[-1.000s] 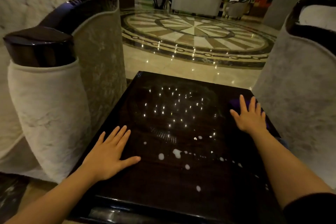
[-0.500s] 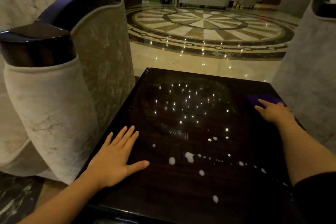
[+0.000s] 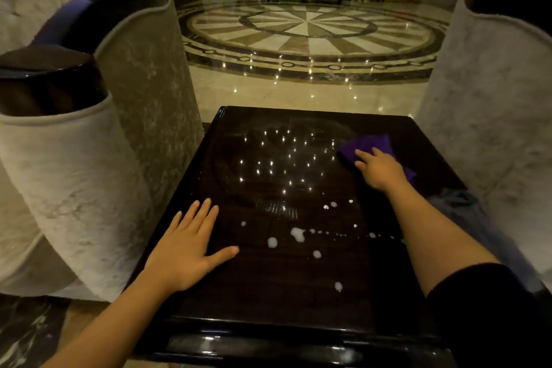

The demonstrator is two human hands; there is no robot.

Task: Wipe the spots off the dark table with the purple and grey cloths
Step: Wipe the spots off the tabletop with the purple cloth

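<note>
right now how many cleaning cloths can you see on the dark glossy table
2. A purple cloth lies at the far right of the dark glossy table, under the right hand. A grey cloth sits at the right edge, partly hidden by that forearm. More could be hidden.

- left hand [image 3: 188,251] is laid flat, palm down, fingers spread, forearm bare.
- right hand [image 3: 379,170] is stretched forward, palm down, fingers extended; a dark sleeve is seen.

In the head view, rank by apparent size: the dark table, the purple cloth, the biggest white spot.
1. Dark table, largest by far.
2. Purple cloth, partly hidden under the right hand, so its full size is unsure.
3. Biggest white spot, smallest.
</note>
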